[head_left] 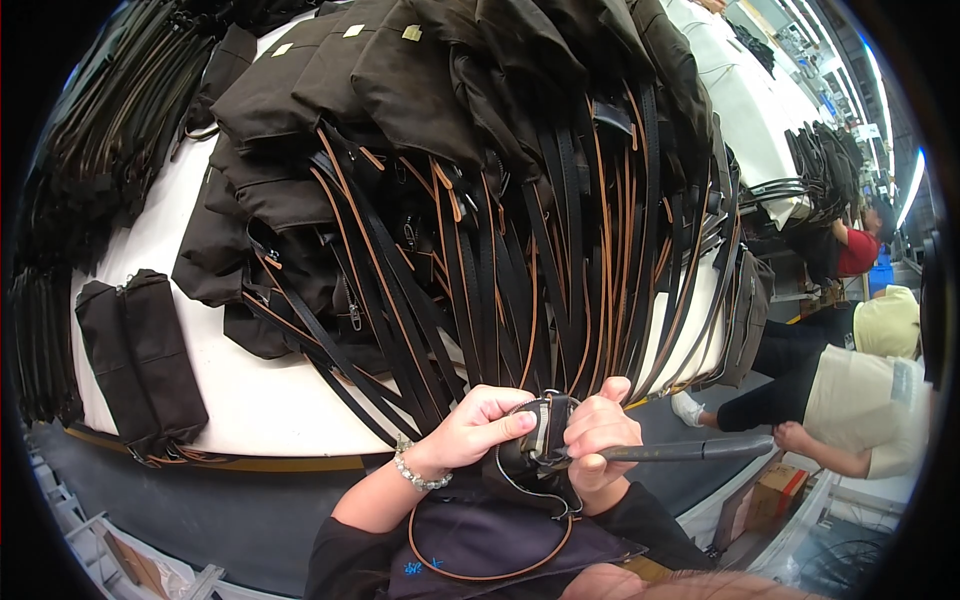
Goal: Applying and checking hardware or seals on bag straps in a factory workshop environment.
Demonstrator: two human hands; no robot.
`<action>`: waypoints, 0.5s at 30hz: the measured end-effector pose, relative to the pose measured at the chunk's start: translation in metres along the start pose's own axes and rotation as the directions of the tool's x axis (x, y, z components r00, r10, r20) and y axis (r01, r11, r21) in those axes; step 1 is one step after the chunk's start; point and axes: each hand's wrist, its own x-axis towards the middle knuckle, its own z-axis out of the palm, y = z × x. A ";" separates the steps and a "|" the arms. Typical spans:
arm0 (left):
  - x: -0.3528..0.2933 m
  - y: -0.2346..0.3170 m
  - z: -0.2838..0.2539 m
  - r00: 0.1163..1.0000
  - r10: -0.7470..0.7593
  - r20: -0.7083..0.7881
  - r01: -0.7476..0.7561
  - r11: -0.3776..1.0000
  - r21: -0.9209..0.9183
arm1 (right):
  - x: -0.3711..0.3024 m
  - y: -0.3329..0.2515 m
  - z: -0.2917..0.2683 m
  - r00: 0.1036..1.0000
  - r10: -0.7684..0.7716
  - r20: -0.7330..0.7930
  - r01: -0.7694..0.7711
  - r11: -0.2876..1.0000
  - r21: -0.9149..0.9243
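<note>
Between my two hands, close to my body, is a small dark bag (510, 468) with a metal zipper along its edge. My left hand (478, 428) is closed on its left side, the thumb lying along the top by a light strip. On the other side my right hand (600, 438) grips the bag with bent fingers. A long, slim dark piece (690, 451) sticks out to the right from under those fingers; I cannot make out its kind. Below the bag a thin brown-edged strap (490, 578) hangs in a loop over my dark apron (470, 535).
A large pile of dark bags (420, 80) covers the white table (270, 390), their black straps with brown edges (560, 290) hanging toward me. One folded bag (142, 360) lies at the table's left edge. More straps hang far left. People stand at right, near a cardboard box (775, 492).
</note>
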 end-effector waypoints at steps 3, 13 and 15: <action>0.000 0.000 0.000 1.000 0.013 0.004 -0.013 1.000 0.014 | 0.001 0.000 0.000 0.999 -0.027 0.028 0.027 1.000 0.007; 0.001 0.004 0.003 1.000 0.002 -0.021 -0.003 1.000 -0.012 | 0.000 0.000 -0.001 0.999 -0.024 0.025 0.024 1.000 0.012; 0.000 0.002 0.002 1.000 -0.001 -0.014 0.000 1.000 -0.016 | 0.000 0.001 -0.008 0.995 -0.045 0.088 0.043 0.999 0.030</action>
